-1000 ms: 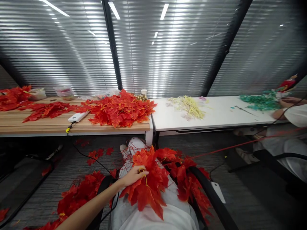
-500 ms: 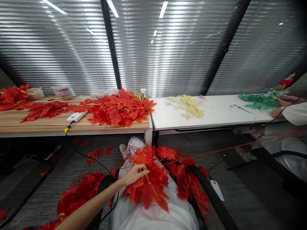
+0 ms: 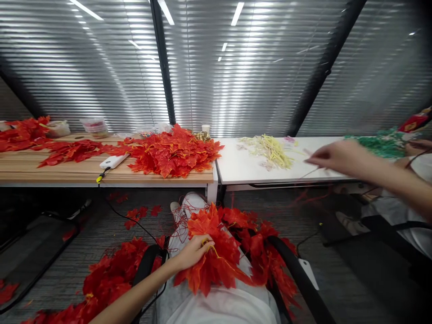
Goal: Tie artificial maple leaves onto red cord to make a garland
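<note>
My left hand [image 3: 197, 252] is closed around the yellow stems of a bunch of red artificial maple leaves [image 3: 216, 265] resting on my lap. My right hand [image 3: 334, 157] is raised at the right, in front of the white table, with thumb and fingers pinched. A thin red thread [image 3: 308, 173] trails from its fingertips, and the hand is slightly blurred. More loose red thread [image 3: 178, 218] lies tangled over my legs. Leaves on strings [image 3: 258, 247] spill over the right side of my chair.
A wooden-topped table [image 3: 67, 175] bears a big leaf pile [image 3: 175, 153], a white power bank [image 3: 114, 160] and plastic tubs [image 3: 96, 127]. On the white table [image 3: 236, 173] are yellow strips [image 3: 275, 150] and green tinsel [image 3: 380, 145]. Leaves [image 3: 111, 274] cover the floor at left. A co-worker's hand [image 3: 416, 146] is far right.
My right hand has come into view from the right. The red thread that stretched taut to the right is now slack and blurred. My left hand still grips the leaf bunch.
</note>
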Action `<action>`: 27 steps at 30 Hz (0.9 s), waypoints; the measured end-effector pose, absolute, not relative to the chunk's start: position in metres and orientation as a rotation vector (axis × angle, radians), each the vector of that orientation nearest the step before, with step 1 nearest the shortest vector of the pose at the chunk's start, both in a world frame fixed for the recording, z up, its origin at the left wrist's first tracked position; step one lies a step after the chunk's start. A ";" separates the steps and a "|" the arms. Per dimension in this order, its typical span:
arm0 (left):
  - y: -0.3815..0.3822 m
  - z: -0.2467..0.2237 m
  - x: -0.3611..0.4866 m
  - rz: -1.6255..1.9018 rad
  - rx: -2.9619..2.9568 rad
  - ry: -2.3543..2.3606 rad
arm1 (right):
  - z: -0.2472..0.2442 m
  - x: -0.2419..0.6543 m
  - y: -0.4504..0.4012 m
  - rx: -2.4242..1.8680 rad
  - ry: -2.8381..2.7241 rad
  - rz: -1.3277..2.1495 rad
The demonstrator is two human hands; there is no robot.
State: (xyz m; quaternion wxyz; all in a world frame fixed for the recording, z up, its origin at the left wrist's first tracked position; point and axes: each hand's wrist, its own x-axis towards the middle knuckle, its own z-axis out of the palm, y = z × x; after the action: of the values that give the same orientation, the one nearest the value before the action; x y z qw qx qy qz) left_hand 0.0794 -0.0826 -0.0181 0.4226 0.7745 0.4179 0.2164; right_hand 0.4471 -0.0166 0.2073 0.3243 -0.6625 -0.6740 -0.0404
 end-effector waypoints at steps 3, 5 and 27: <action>-0.087 -0.010 0.086 0.516 1.995 1.046 | 0.174 0.409 -0.027 -1.583 -2.227 0.077; -0.090 -0.006 0.091 0.502 2.024 1.048 | 0.141 0.372 -0.049 -1.339 -2.282 0.170; -0.085 0.004 0.093 0.540 2.007 0.953 | 0.044 0.298 -0.101 -0.990 -2.470 0.774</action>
State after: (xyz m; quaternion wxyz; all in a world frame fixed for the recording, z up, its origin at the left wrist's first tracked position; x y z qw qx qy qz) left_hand 0.0928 -0.0855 0.0040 0.4146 0.7988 0.3793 0.2150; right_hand 0.2984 -0.1007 0.0444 0.1842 -0.3511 -0.8760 0.2747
